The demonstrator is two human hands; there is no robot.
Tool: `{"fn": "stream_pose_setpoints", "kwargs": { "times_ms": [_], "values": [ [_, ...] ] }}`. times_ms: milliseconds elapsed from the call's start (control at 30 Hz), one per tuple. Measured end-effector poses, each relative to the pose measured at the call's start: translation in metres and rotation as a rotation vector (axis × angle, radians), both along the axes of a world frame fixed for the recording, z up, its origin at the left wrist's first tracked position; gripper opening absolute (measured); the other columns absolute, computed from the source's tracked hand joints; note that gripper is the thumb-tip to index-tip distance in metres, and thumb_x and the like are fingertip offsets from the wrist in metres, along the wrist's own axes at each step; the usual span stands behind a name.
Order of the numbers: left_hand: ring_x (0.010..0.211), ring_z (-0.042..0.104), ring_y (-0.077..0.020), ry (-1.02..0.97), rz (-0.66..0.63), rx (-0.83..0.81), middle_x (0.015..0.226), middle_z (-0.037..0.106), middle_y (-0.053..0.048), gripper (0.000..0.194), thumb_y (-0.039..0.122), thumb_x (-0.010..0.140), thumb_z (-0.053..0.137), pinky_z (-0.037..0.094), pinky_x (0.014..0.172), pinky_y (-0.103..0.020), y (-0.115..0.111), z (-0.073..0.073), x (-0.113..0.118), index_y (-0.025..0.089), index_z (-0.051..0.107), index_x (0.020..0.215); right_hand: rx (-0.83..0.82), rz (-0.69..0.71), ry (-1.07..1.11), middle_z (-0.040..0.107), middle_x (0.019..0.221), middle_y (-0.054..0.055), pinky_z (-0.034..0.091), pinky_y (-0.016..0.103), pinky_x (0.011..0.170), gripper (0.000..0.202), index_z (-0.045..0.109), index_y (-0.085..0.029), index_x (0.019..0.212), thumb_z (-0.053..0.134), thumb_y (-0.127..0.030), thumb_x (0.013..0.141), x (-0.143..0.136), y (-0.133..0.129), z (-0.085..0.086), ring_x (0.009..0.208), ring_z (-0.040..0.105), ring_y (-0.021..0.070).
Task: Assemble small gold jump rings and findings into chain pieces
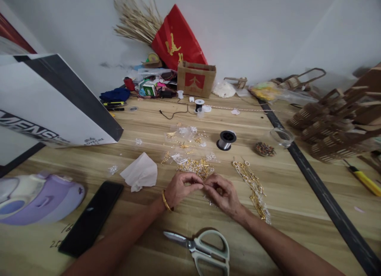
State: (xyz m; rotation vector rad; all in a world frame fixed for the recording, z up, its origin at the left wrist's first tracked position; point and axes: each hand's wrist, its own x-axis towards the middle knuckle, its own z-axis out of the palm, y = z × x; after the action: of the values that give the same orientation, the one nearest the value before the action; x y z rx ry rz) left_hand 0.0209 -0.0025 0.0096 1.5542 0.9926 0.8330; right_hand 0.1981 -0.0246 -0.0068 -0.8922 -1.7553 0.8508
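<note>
Our left hand (180, 189) and right hand (224, 196) meet, fingers closed in pinches; anything between them is too small to make out. From there, loose gold and silver beads (193, 167) lie heaped just beyond, towards twelve o'clock, and a wire spool (226, 140) stands at one. Linked strands (256, 188) lie at three (several made up, it seems, though plenty of beads remain loose). Our scissors (210, 250) rest open on the bench (143, 224) at six.
</note>
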Motion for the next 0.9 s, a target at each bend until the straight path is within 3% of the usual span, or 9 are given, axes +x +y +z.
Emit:
{"fn": "stream_pose_setpoints", "kwargs": {
  "times_ms": [900],
  "values": [
    [0.068,0.057,-0.0124,-0.168,-0.013,-0.219,0.071,0.066,-0.003,0.02,0.028,0.064,0.073,0.043,0.068,-0.023,0.0031,0.0038,-0.001,0.011,0.067,0.073,-0.115,-0.002,0.062,0.056,0.068,0.002,0.038,0.023,0.053,0.016,0.06,-0.017,0.078,0.056,-0.03,0.086,-0.0025,-0.0018,-0.0018,0.06,0.048,0.0119]
  ]
}}
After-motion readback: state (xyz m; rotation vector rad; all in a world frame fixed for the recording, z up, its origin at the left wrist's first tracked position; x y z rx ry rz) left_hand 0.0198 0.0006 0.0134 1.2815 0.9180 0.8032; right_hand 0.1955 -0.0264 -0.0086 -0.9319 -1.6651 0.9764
